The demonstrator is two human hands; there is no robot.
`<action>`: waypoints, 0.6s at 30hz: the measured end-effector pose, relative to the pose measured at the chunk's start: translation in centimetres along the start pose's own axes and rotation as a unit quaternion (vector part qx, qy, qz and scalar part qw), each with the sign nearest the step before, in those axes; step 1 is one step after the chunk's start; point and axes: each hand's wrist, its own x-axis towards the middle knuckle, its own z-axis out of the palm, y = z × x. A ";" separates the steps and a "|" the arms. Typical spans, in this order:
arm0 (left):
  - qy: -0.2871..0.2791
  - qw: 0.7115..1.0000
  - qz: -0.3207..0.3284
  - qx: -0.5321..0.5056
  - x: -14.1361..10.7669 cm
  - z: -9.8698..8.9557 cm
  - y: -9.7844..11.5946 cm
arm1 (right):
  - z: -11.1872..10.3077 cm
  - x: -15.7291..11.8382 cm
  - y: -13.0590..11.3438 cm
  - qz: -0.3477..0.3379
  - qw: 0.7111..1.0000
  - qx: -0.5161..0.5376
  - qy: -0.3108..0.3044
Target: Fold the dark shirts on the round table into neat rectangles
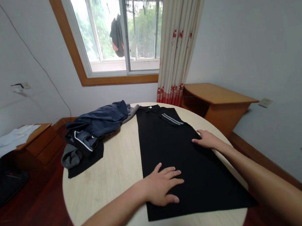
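Note:
A black shirt (pixel 171 151) lies flat on a round pale table (pixel 115 176), its collar toward the window and two grey stripes on the sleeve. The shirt's left edge is straight, while the right side slants outward toward the near hem. My left hand (pixel 161 186) rests palm down on the lower left part of the shirt, fingers spread. At the shirt's right edge, below the striped sleeve, my right hand (pixel 207 139) touches the cloth with its thumb and fingers apart.
A heap of dark blue, grey and black clothes (pixel 97 121) sits at the table's far left. Behind the table on the right stands a wooden desk (pixel 216 93), beside a curtain (pixel 176 40). White cloth (pixel 13 140) lies on a wooden cabinet (pixel 43 145) at the left.

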 end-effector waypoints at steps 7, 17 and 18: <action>0.054 0.998 -0.024 -0.020 0.0 -1.4 0.7 | -2.4 -5.2 0.4 0.084 0.967 0.216 -0.110; 0.138 0.988 -0.064 0.033 3.6 -0.1 3.2 | -3.1 -8.3 0.1 0.082 0.929 0.293 -0.209; 0.143 0.987 -0.063 0.032 3.8 0.1 3.4 | -3.1 -8.5 -0.2 0.058 0.928 0.300 -0.211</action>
